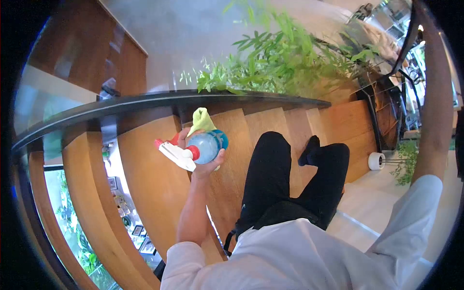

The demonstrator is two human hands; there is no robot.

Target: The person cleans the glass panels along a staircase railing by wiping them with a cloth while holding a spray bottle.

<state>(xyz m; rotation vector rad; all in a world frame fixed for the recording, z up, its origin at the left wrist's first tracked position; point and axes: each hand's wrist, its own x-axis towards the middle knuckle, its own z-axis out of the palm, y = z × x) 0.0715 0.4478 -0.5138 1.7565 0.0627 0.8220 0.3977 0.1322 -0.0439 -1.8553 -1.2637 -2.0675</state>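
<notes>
Wrapped round a spray bottle (205, 147) is my left hand (210, 165). The bottle is clear with blue liquid, a red collar and a white and red spray head (176, 154) that points left. A yellow-green cloth (201, 121) sticks up beside the bottle at the same hand; how the fingers hold it is partly hidden. Below them are the wooden stair treads (145, 159). My right arm reaches up along the right side of the view, and its hand is out of sight.
A dark curved handrail (164, 99) runs above the stairs. Green plants (280, 63) stand behind it. My legs in black trousers are on the steps. At the right are a small white pot (376, 161) and a pale floor (360, 208). Gaps show between the treads at left.
</notes>
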